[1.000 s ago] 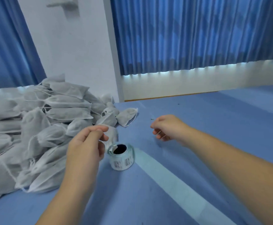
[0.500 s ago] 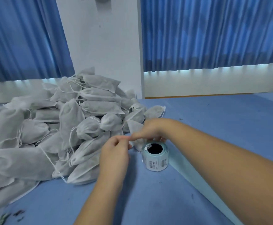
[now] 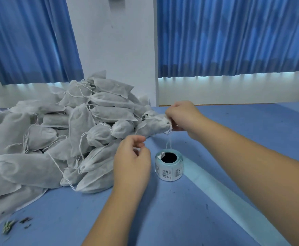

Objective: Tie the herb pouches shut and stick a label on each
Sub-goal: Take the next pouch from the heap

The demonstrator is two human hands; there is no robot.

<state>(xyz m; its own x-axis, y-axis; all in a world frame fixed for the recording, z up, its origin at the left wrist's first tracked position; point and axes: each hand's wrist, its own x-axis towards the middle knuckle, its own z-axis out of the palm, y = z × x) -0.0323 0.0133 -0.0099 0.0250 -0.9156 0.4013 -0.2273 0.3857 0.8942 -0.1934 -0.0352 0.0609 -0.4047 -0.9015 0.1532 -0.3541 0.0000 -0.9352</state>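
Stretching away blue and bare to the right of the right hand (image 3: 182, 116), the table (image 3: 251, 132) offers its widest open room there. Its far edge runs just behind that hand, below a white wall (image 3: 113, 50) and blue curtains (image 3: 234, 32). To the left of both hands the surface is crowded by a heap of pouches (image 3: 56, 139), grey-white drawstring bags lying across one another, plump with dark filling that shows faintly through the fabric, their cords trailing loose. A few herb crumbs (image 3: 8, 226) lie near the table's front edge, far left of the left forearm.

The right hand, reaching forward with its wrist bent, has its fingers curled round the bunched neck of one pouch (image 3: 154, 126), which lies sideways against the heap's right edge. A thin cord (image 3: 169, 142) hangs in a loop below this hand.

The left hand (image 3: 132, 157) is held nearer, back toward the camera, with thumb and fingers curled together; whether they pinch a cord cannot be told.

A label roll (image 3: 169, 164) stands just right of the left hand, below the right one, and a pale strip (image 3: 225, 201) runs from it under the right forearm.
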